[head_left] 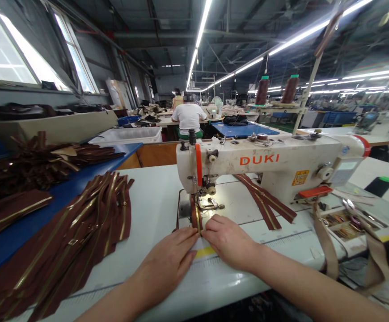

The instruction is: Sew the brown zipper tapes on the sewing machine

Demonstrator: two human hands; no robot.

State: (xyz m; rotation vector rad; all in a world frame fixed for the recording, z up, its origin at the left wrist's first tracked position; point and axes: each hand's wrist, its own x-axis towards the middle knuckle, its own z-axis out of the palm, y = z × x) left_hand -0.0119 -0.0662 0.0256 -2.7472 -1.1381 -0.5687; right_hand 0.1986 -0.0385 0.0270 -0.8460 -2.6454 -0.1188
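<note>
A brown zipper (197,219) with gold teeth lies under the needle area of the white sewing machine (228,161). Its near end sits between my two hands. My left hand (167,259) pinches the zipper's left edge with fingers pressed together. From the right, my right hand (226,239) has its fingers curled onto the same end. To the left, a fanned pile of brown zippers (90,228) covers the tabletop. Two more zipper strips (264,201) lie crossed on the right, beneath the machine's arm.
An open tray (345,223) of small parts and scissors stands at right, beside hanging beige straps (325,246). More brown strips heap on the blue table (127,154) at left. Thread cones (290,89) stand behind the machine. A person in a white shirt (189,117) sits further ahead.
</note>
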